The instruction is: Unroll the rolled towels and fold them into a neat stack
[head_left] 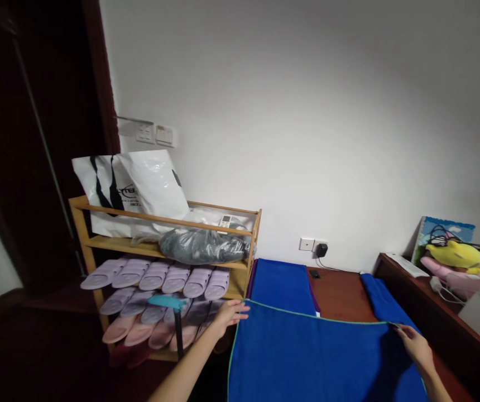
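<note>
"Along the bottom of the frame, right of centre, what's happening with that blue cloth (315, 357)?"

"It's spread between two hands. Fingers of the right hand (416, 345) pinch its upper right corner; those of the left hand (228, 316) lie splayed at the upper left one, and I can't tell whether they grip."

"Which step, then?"

"Straightening its green-trimmed edge, I'd judge. Next calls for both corners held level and taut over the brown counter (336, 296)."

The head camera looks forward and down past the near left hand (230, 314) and right hand (413, 343), facing a white wall (290, 123).
</note>
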Motion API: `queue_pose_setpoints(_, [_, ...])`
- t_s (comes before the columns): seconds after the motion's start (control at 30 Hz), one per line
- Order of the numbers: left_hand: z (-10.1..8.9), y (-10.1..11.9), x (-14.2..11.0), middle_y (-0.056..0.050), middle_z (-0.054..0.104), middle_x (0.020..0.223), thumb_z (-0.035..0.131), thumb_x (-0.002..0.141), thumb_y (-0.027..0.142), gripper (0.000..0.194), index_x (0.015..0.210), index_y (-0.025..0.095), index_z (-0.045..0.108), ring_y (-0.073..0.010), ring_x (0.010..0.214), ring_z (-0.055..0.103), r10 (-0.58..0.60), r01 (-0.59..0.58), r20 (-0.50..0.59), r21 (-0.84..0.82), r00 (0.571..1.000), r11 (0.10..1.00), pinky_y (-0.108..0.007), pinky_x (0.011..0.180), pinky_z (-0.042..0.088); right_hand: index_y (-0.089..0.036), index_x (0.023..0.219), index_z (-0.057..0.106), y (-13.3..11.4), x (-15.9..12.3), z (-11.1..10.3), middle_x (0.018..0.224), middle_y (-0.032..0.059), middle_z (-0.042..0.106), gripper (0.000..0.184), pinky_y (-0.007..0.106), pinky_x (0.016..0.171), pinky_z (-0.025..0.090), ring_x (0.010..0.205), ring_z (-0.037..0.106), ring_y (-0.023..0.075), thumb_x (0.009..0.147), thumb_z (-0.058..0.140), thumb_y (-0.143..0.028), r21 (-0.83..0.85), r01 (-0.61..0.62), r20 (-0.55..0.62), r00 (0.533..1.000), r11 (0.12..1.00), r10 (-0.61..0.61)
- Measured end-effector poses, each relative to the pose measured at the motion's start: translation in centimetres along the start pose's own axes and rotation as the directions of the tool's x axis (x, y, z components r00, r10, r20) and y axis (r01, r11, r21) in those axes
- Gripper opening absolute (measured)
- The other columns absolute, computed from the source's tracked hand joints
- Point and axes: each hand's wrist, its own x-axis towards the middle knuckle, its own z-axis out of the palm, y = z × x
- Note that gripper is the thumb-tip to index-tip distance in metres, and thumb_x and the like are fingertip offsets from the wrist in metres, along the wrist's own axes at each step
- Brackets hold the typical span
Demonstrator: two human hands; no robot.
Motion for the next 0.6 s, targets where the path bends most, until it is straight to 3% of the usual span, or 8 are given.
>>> queue_pose_setpoints(0.17, [0.7, 1.2, 2.0, -0.013, 0.068, 0.110, 0.062, 0.074, 0.048, 0.053, 0.113, 0.015, 0.049, -0.0206, 0.087, 0.068, 0.005, -0.002, -0.024, 0.095, 1.000, 0.996, -0.035, 0.085, 0.044, -0.025, 0.087, 0.063, -2.1, 1.9, 1.9, 0.092, 0.0064, 0.073, 0.037, 0.039, 0.080, 0.051, 0.093, 0.066, 0.0282, 0.059, 0.049, -0.045, 0.033, 0.070, 0.131, 0.989, 0.997, -0.074])
queue_pose_setpoints(0.27, [1.1, 2.3, 3.0, -0.014, 0.062, 0.120, 0.055, 0.081, 0.045, 0.048, 0.117, 0.014, 0.049, -0.0205, 0.093, 0.066, 0.037, -0.029, -0.041, 0.165, 0.998, 0.986, -0.039, 0.088, 0.045, -0.020, 0.106, 0.058, -3.6, 2.7, 3.4, 0.114, 0.0111, 0.066, 0.055, 0.041, 0.095, 0.044, 0.111, 0.058, 0.0283, 0.059, 0.047, -0.046, 0.052, 0.113, 0.147, 0.982, 0.992, -0.120])
queue_pose_setpoints(0.37, [2.5, 2.4, 2.7, -0.015, 0.043, 0.141, 0.055, 0.079, 0.043, 0.055, 0.127, 0.017, 0.043, -0.0244, 0.118, 0.052, 0.132, -0.116, -0.044, 0.251, 0.990, 0.961, -0.039, 0.094, 0.042, -0.012, 0.129, 0.040, -4.6, 1.2, 6.0, 0.133, 0.0167, 0.051, 0.080, 0.045, 0.101, 0.039, 0.124, 0.047, 0.0303, 0.059, 0.047, -0.049, 0.054, 0.132, 0.137, 0.981, 0.990, -0.138])
queue_pose_setpoints(0.47, [4.8, -0.3, 0.3, -0.007, 0.027, 0.151, 0.058, 0.076, 0.039, 0.066, 0.136, 0.022, 0.036, -0.0209, 0.136, 0.028, 0.269, -0.253, 0.003, 0.345, 0.963, 0.904, -0.034, 0.107, 0.029, -0.010, 0.138, 0.027, -4.6, -3.9, 9.8, 0.144, 0.0169, 0.037, 0.088, 0.045, 0.103, 0.037, 0.130, 0.038, 0.0286, 0.063, 0.042, -0.053, 0.028, 0.230, 0.173, 0.957, 0.973, -0.232])
queue_pose_setpoints(0.53, [6.1, -4.2, -2.0, -0.001, 0.028, 0.150, 0.064, 0.070, 0.034, 0.073, 0.137, 0.028, 0.037, -0.0203, 0.137, 0.024, 0.325, -0.336, 0.100, 0.426, 0.940, 0.840, -0.034, 0.112, 0.021, -0.018, 0.135, 0.035, -3.9, -8.6, 12.1, 0.143, 0.0124, 0.041, 0.079, 0.048, 0.100, 0.040, 0.133, 0.034, 0.0274, 0.067, 0.038, -0.057, -0.019, 0.291, 0.272, 0.922, 0.956, -0.276])
queue_pose_setpoints(0.57, [6.5, -6.5, -3.2, 0.001, 0.026, 0.150, 0.063, 0.070, 0.036, 0.073, 0.138, 0.033, 0.036, -0.0228, 0.138, 0.023, 0.347, -0.401, 0.207, 0.577, 0.915, 0.712, -0.039, 0.112, 0.021, -0.022, 0.133, 0.040, -3.5, -11.1, 13.0, 0.141, 0.0109, 0.044, 0.076, 0.049, 0.099, 0.041, 0.132, 0.035, 0.0283, 0.067, 0.038, -0.061, -0.062, 0.275, 0.300, 0.922, 0.959, -0.245])
queue_pose_setpoints(0.6, [6.7, -9.0, -4.2, 0.003, 0.026, 0.149, 0.063, 0.070, 0.038, 0.069, 0.135, 0.038, 0.039, -0.0257, 0.138, 0.022, 0.282, -0.398, 0.283, 0.702, 0.917, 0.591, -0.045, 0.112, 0.021, -0.025, 0.131, 0.043, -3.1, -13.5, 13.7, 0.140, 0.0091, 0.046, 0.073, 0.049, 0.098, 0.042, 0.131, 0.036, 0.0284, 0.069, 0.038, -0.062, -0.091, 0.265, 0.309, 0.924, 0.960, -0.226])
